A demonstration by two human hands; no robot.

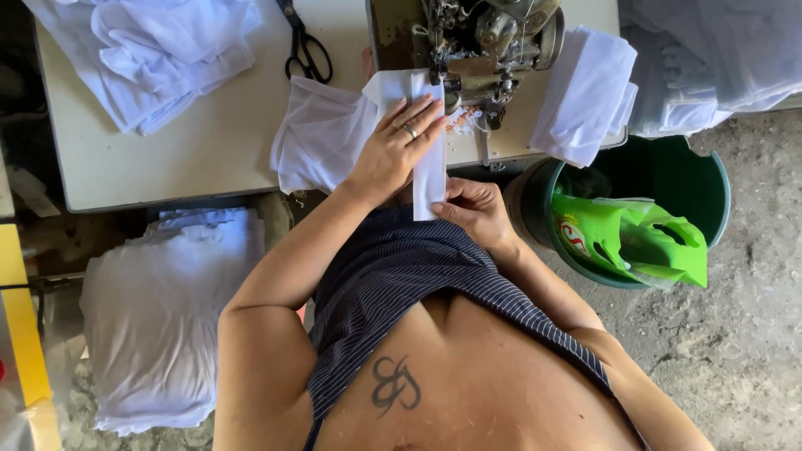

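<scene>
White cloth strip (428,159), smooth and narrow, lies under the flat-spread left hand (394,150); right hand (474,209) pinches its end.

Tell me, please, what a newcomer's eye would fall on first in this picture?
Most striking are the two hands at centre: the left hand presses flat on a white fabric strip leading to the sewing machine, while the right hand pinches its lower end. Next comes the bright green bag in the green bucket at right, then black scissors on the table.
</scene>
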